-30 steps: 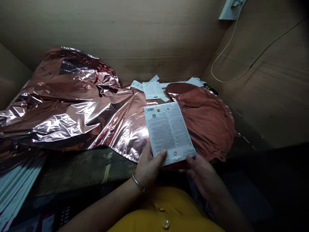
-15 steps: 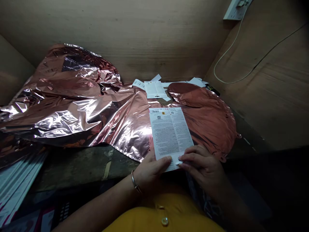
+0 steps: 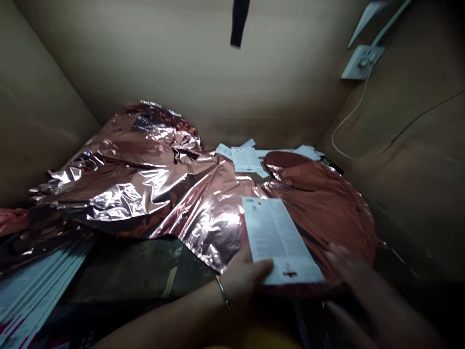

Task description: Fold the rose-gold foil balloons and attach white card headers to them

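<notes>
My left hand point(image 3: 244, 278) grips the near edge of a white printed card point(image 3: 278, 238), thumb on top of it. The card lies over a flat rose-gold foil balloon point(image 3: 327, 203). To the right of the card my right hand point(image 3: 354, 271) is off the card and smeared by motion, so its fingers cannot be read. A big crumpled heap of rose-gold foil point(image 3: 145, 169) spreads across the left and middle of the dark tabletop point(image 3: 134, 266).
More white cards point(image 3: 247, 159) lie at the back by the wooden wall. A stack of flat packs point(image 3: 32, 291) sits at the near left. On the right wall are a white socket point(image 3: 358, 63) and a white cable point(image 3: 348, 121).
The view has tilted up. My right hand has come off the card's near edge and moved right. The left hand still holds the card.
</notes>
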A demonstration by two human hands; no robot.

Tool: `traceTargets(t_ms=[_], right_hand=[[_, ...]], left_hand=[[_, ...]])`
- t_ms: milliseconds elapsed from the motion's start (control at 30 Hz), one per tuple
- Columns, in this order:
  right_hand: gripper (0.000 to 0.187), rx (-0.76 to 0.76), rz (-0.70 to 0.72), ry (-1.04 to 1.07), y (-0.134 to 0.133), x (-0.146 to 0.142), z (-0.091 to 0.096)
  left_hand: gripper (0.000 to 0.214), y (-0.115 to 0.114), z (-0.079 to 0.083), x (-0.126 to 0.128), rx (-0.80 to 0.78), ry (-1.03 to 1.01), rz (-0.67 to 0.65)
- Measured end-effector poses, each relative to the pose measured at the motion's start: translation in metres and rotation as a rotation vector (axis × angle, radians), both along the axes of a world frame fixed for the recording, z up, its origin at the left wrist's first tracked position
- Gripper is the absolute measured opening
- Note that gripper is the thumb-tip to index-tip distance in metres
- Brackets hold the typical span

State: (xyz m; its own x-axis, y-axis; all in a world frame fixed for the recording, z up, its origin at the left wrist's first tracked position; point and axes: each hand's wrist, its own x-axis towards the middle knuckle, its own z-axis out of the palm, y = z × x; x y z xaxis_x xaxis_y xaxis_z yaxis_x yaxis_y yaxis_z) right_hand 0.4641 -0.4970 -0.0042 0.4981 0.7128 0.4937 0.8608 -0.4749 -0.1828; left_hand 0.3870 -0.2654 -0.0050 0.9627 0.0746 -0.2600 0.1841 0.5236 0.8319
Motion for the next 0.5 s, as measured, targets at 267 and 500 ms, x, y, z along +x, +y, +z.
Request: traceTargets(t_ms=[267,500], right_hand=[[0.059,0.044,0.141,-0.203,0.151,0.11,0.0],[0.046,-0.008,0.03,0.035,0.276,0.249,-0.016]], left_hand=[[0.054,0.114,0.03,-0.007,1.331,-0.093,0.006],[0.069,0.155,-0.052,-0.035,1.674,0.031,-0.26]])
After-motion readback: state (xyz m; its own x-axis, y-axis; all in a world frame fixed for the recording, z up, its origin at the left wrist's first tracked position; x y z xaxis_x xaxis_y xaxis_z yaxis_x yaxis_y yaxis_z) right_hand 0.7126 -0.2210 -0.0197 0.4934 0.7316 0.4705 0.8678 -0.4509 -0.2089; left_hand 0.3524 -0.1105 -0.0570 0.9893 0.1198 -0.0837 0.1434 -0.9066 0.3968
